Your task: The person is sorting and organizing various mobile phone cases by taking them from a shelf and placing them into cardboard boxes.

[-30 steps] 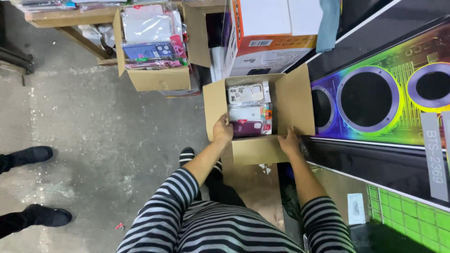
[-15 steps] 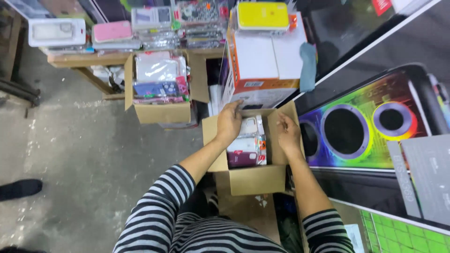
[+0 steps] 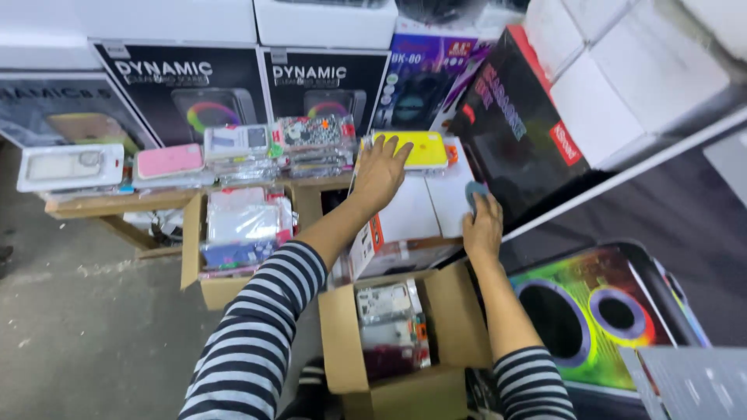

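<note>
Both hands have left the open carton [image 3: 405, 342] and gone up to the white box [image 3: 424, 214] that stands just behind it. Half a second ago they were at the carton's far flaps; a second ago they gripped its near edge. The view has tilted up with them, so the stacked speaker boxes [image 3: 233, 85] behind the white box now show.

The left hand [image 3: 379, 175] lies flat on the yellow case [image 3: 412, 148], which rests on the far edge of the white box's top. Its fingers [image 3: 393, 152] are spread over the case's near-left part, pressing down on it, not yet closed round it. The right hand [image 3: 482, 225] is at the white box's right edge, its fingers curled onto a grey-blue cloth [image 3: 473, 190] there; whether they pinch the cloth or only rest on it I cannot tell.

The carton stays open in front of the white box, still holding packed phone cases [image 3: 385, 307]. Left of the white box a second carton [image 3: 233, 241] of cases sits under a wooden desk [image 3: 101, 204] carrying more cases.

Judging by the reach, attention has shifted from the carton's contents to the yellow case.
</note>
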